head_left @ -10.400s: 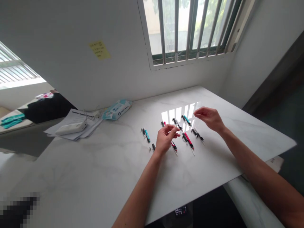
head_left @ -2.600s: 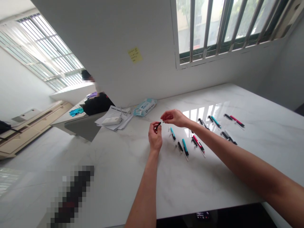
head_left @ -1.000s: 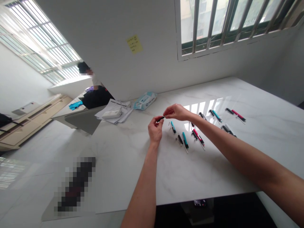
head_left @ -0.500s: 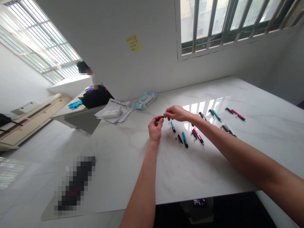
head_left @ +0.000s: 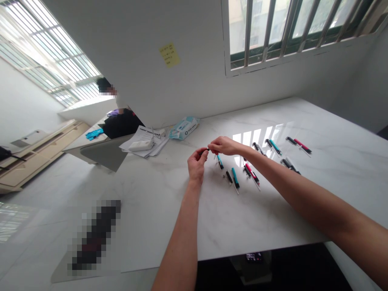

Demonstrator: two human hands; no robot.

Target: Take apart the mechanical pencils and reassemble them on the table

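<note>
My left hand (head_left: pixel 196 163) and my right hand (head_left: pixel 223 145) meet above the white marble table (head_left: pixel 169 210), fingertips pinched together on a small black pen part (head_left: pixel 205 150). Just right of them lie several pens and pen pieces: a teal pen (head_left: pixel 219 161), another teal pen (head_left: pixel 235 178) beside a black piece (head_left: pixel 229 177), a red pen (head_left: pixel 252 174), then more teal, black and red pens (head_left: pixel 298 144) farther right.
A wet-wipe pack (head_left: pixel 183 127) and a stack of papers with a white device (head_left: pixel 142 142) lie at the back left. A seated person (head_left: pixel 117 115) is beyond the wall corner. A barred window (head_left: pixel 285 28) is above; a pixelated dark patch (head_left: pixel 92 238) lies near left.
Since a second ago, my hands have drawn closer, so less of the black part shows between the fingertips. The pens on the table have not moved.
</note>
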